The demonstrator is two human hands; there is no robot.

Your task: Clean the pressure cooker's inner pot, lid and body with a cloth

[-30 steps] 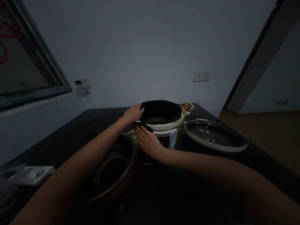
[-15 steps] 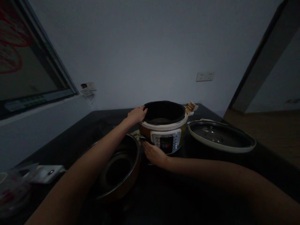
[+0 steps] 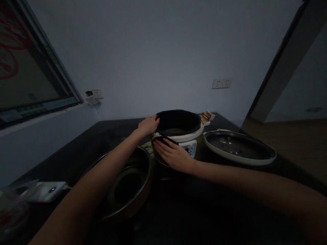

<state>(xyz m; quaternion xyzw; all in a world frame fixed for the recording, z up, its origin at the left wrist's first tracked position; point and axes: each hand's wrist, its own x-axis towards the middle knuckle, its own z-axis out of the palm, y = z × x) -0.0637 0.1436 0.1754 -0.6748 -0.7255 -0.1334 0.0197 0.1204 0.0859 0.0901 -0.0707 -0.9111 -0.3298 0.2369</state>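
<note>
An electric cooker [image 3: 188,137] with a white rim and a front control panel stands near the wall, its top uncovered and its inside black. My left hand [image 3: 149,125] is closed over the cooker's left rim, fingers hooked over the edge. Against the cooker's front left side lies my right hand [image 3: 175,157], pressing a dark cloth [image 3: 168,141] just below the rim. That hand covers part of the control panel. A large round pot [image 3: 140,199], dark inside, sits in front on the left, partly behind my left forearm.
On the right a round lid [image 3: 255,158] lies with its inner side up. A white power strip [image 3: 47,191] and a clear plastic bag [image 3: 12,212] are at the left. Wall sockets [image 3: 221,83] are behind the black table [image 3: 194,211].
My right hand has moved up and to the right with the cloth, from the cooker's lower left side to just below the rim. My left hand stays on the rim.
</note>
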